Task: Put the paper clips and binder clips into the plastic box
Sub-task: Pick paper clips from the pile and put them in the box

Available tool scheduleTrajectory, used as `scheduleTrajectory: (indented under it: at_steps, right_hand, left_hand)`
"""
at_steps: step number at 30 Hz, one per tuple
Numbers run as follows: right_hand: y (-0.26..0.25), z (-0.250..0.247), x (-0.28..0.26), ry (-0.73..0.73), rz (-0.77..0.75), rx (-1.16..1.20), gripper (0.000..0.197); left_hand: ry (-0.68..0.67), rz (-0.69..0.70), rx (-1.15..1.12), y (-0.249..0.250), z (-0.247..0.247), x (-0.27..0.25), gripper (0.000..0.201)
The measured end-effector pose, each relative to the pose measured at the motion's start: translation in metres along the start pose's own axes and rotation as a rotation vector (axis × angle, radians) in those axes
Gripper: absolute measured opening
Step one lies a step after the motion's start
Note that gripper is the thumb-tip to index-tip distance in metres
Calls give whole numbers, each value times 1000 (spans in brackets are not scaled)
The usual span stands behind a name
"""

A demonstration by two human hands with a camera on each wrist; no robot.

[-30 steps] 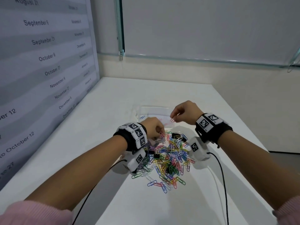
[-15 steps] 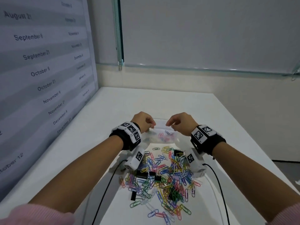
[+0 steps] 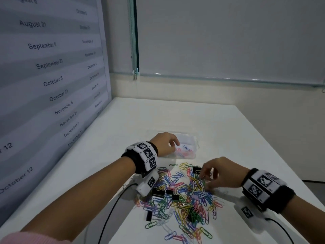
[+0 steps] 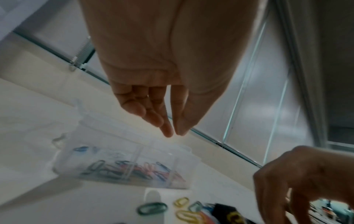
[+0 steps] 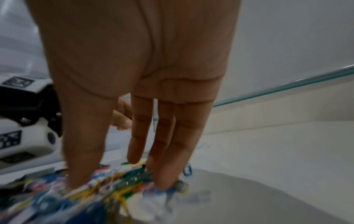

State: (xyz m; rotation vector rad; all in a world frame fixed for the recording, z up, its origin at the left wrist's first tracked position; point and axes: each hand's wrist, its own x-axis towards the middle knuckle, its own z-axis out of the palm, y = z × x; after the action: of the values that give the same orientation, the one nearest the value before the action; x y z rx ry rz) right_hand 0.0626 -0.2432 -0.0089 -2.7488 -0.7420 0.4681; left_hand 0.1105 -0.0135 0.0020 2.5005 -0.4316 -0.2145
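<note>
A clear plastic box (image 3: 195,138) with dividers stands on the white table and holds a few paper clips (image 3: 182,150); the left wrist view shows the box (image 4: 134,151) too. My left hand (image 3: 173,144) hovers over its left part. Its fingers (image 4: 153,115) point down, the thumb tip almost meets them, and nothing shows between them. A pile of coloured paper clips (image 3: 184,196) with black binder clips (image 3: 196,169) lies in front of the box. My right hand (image 3: 204,176) is down on the pile's right part, thumb and straight fingers (image 5: 166,151) spread, tips among the clips (image 5: 107,191).
A wall panel printed with dates (image 3: 52,81) rises along the table's left side. The table's right edge (image 3: 274,147) drops off beyond my right wrist. Black cables (image 3: 112,210) run from both wrist cameras toward me. Bare table (image 3: 167,115) lies behind the box.
My left hand went from the pile to above the box and its fingers straightened out. My right hand came back from the box down onto the pile.
</note>
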Motion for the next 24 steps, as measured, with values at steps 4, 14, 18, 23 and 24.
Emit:
scheduleTrajectory:
  at_steps: [4, 14, 18, 23, 24]
  right_hand:
    - [5, 10, -12, -82, 57, -52, 65]
    - [-7, 21, -6, -26, 33, -22, 46]
    - [-10, 19, -5, -25, -16, -20, 24]
    - [-9, 5, -3, 28, -21, 43, 13]
    - [-8, 2, -2, 43, -17, 67, 14]
  left_hand:
    - [-156, 81, 85, 20, 11, -17, 25]
    - [-413, 125, 335, 42, 48, -33, 68]
    - [-409, 137, 331, 42, 49, -33, 62]
    - [-397, 118, 261, 37, 47, -30, 40]
    - [-390, 121, 249, 35, 46, -30, 36]
